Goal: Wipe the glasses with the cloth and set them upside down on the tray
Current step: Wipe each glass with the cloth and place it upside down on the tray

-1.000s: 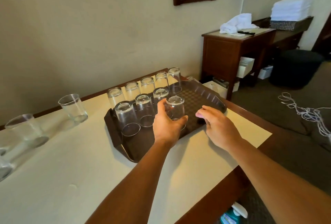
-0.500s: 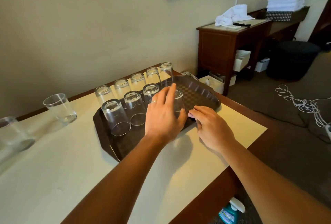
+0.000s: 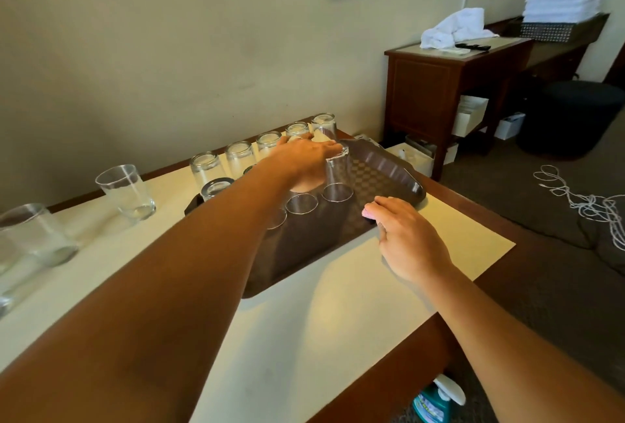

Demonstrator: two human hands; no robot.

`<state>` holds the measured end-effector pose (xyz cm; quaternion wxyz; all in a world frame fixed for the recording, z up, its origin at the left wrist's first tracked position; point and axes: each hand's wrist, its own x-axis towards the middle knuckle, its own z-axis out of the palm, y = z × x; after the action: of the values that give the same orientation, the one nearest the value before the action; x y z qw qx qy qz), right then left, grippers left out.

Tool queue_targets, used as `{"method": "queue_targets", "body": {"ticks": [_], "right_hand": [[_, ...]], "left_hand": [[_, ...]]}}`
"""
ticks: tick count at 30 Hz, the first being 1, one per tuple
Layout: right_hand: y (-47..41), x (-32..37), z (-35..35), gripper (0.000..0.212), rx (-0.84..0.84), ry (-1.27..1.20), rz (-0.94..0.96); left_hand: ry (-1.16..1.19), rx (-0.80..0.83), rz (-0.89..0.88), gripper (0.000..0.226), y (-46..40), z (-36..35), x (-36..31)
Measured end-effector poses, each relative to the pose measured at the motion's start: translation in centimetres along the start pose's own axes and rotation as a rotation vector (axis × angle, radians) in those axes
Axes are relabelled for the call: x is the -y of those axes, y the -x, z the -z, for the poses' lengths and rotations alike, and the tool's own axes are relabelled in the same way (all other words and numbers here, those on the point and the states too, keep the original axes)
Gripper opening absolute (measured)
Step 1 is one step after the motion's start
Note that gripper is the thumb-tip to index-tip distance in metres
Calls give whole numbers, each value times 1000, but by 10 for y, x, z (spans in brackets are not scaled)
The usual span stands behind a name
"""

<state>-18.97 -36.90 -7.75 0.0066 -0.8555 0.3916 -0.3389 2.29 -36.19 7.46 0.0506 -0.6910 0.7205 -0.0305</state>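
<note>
The clear drinking glasses (image 3: 336,179) stand upside down on the dark checked plastic tray (image 3: 389,169). Left hand (image 3: 304,160) reaches over them; I cannot tell its hold. Right hand (image 3: 409,236) rests flat. Glass is slippery and breaks; hold the sides.

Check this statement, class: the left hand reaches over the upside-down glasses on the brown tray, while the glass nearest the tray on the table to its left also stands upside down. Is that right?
Not quite. The head view shows the left hand over the upside-down glasses on the brown tray, but the glass on the table stands upright, mouth up.
</note>
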Motion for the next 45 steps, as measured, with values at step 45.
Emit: {"method": "queue_targets", "body": {"ticks": [45], "right_hand": [[-11, 150, 3, 48, 206, -224, 189]], "left_hand": [[200, -181, 316, 58, 250, -40, 106]]}}
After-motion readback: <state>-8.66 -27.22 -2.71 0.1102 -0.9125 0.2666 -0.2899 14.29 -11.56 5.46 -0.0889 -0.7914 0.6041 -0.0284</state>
